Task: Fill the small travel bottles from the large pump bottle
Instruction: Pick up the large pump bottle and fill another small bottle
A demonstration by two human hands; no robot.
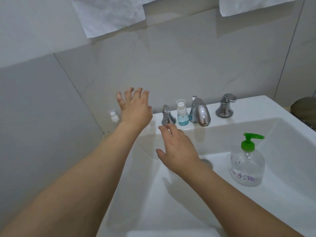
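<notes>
A large clear pump bottle (247, 165) with a green pump head stands inside the white sink (171, 211) at the right. One small travel bottle (182, 114) holding blue liquid stands on the sink's back ledge, between the left tap handle and the spout. A second small clear travel bottle (114, 117) stands at the ledge's far left, partly hidden behind my left hand. My left hand (135, 108) hovers over the ledge with fingers spread, holding nothing. My right hand (177, 147) hangs over the basin with relaxed fingers, empty.
A chrome spout (200, 112) and two chrome tap handles (168, 116) (224, 106) line the back ledge. The drain (206, 162) shows beside my right wrist. White towels (109, 14) hang on the tiled wall above. A dark round object (304, 108) sits at the right edge.
</notes>
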